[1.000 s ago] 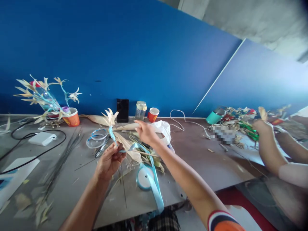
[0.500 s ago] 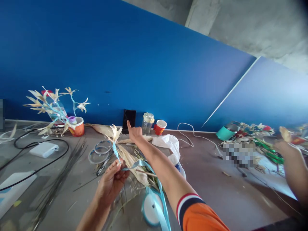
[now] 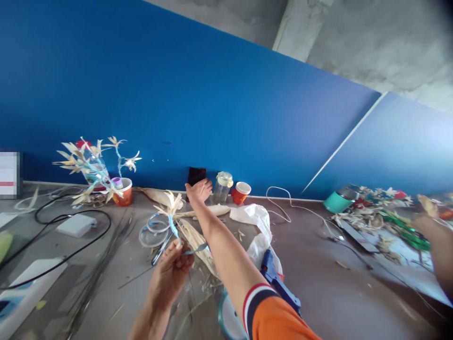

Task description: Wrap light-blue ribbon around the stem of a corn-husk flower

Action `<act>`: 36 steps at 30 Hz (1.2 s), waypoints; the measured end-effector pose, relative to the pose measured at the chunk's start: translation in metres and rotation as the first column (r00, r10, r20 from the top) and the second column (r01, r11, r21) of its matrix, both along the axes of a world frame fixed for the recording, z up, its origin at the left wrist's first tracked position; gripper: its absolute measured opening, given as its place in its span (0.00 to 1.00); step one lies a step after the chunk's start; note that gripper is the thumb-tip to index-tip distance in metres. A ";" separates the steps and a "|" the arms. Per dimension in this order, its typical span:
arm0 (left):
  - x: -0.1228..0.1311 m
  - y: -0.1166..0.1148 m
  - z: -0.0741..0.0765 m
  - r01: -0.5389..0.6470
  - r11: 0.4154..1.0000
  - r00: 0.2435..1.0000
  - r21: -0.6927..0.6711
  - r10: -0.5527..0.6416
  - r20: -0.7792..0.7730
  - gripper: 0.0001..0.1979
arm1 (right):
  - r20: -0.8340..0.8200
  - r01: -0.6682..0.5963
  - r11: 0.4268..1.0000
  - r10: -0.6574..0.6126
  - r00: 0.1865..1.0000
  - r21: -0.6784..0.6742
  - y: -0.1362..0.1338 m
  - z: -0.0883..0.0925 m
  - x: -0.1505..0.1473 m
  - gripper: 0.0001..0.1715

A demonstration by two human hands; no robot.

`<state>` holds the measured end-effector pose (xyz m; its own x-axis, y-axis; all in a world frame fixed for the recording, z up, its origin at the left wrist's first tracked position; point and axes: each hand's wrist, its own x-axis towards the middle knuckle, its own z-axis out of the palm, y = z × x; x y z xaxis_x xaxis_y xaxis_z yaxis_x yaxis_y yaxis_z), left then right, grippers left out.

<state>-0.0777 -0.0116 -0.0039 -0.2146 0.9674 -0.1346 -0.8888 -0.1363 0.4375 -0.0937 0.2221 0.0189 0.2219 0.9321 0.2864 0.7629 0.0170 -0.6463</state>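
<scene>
My left hand [image 3: 172,264] pinches the blue-wrapped stem of a pale husk flower [image 3: 171,205] low at the centre. A light blue ribbon [image 3: 198,249] runs off from its fingers to the right. Stretched forward, my right hand [image 3: 200,190] has its fingers spread and nothing in them. It is in front of a dark phone [image 3: 197,175] that leans on the blue wall, and covers its lower part. The ribbon spool [image 3: 231,318] lies partly hidden under my right forearm.
Husk flowers stand in a red cup [image 3: 124,193] at left. A glass jar [image 3: 222,188], another red cup [image 3: 241,192], a white bag [image 3: 253,217] and a blue glue gun [image 3: 279,283] are right of centre. Cables cross the left side. Another person's arm [image 3: 433,245] reaches in at far right.
My right hand has gone from a pointing finger at the phone to spread fingers. The view has shifted, and the blue glue gun now shows more fully. My left hand still pinches the stem.
</scene>
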 end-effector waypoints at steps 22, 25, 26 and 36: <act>-0.002 0.001 0.001 -0.007 1.000 1.000 0.025 0.007 0.001 0.10 | 0.209 -0.264 0.962 0.246 0.946 0.063 -0.036 -0.007 0.038 0.28; -0.002 0.001 0.001 0.008 1.000 1.000 -0.001 -0.008 -0.016 0.09 | 0.353 -0.433 0.900 0.391 0.850 0.047 -0.038 -0.018 0.059 0.22; -0.002 0.001 0.001 0.008 1.000 1.000 -0.008 -0.008 -0.020 0.09 | 0.383 -0.454 0.890 0.406 0.830 0.039 -0.037 -0.020 0.063 0.22; -0.002 0.004 -0.001 -0.014 1.000 0.999 -0.023 0.013 -0.044 0.10 | 0.060 -0.048 0.995 0.054 0.997 -0.089 -0.014 -0.013 0.014 0.47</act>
<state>-0.0793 -0.0072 -0.0052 -0.2333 0.9613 -0.1468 -0.8669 -0.1373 0.4792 -0.0794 0.2081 0.0056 0.1578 0.9637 0.2154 0.8013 0.0025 -0.5983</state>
